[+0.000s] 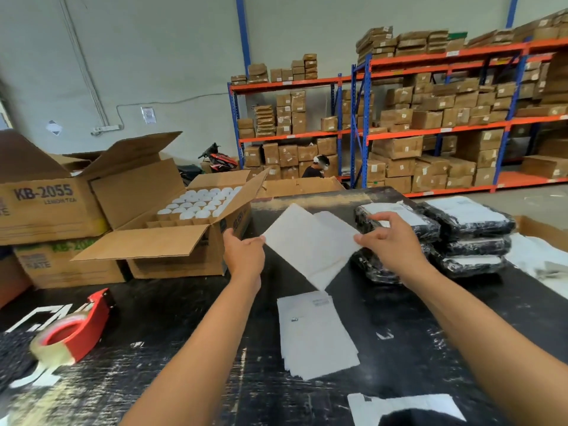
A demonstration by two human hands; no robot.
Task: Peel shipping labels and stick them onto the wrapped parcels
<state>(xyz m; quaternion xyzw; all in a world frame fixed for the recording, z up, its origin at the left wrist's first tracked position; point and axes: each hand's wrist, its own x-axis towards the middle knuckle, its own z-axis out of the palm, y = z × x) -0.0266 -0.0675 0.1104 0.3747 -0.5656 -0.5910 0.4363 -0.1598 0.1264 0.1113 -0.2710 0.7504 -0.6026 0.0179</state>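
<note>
Label sheet (310, 244) corners in both hands

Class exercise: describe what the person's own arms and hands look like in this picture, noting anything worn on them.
Both forearms are bare right down to the bottom of the frame, with no sleeves showing. The left hand and right hand wear no gloves, and no watch, ring or wristband is visible.

Matt white paper label sheet (310, 244). Glossy, crinkled black plastic-wrapped parcels (473, 238) at tabletop's right edge. Scuffed, worn black tabletop (184, 318). Matt brown corrugated cardboard box (172, 235). Smooth red plastic tape dispenser (80, 330).
</note>
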